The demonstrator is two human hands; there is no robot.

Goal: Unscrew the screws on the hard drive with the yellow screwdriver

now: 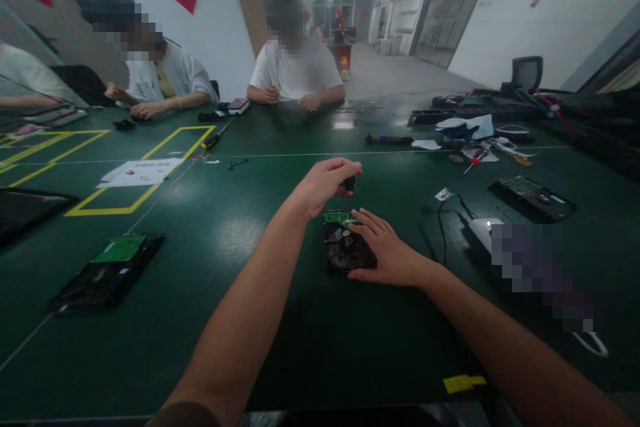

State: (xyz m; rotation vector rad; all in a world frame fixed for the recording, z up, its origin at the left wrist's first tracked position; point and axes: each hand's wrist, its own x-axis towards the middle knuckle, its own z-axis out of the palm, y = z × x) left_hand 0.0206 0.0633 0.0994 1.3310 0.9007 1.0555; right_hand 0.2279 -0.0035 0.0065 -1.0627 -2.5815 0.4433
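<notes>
In front of me on the green table lies a black device with a green circuit board point(345, 250) along its far edge. My right hand point(387, 250) grips it at its right side, fingers over the top and thumb at the near edge. Above its far end, my left hand point(330, 183) pinches a small black part point(349, 183); the fingers hide most of it, so its kind cannot be made out.
A similar black device with a green board point(117, 250) lies at left, another black device point(535, 197) at right. Nearer on the right is a long cabled object point(480, 230), partly blurred. Screwdrivers, gloves and cables lie farther back. Several people sit across the table.
</notes>
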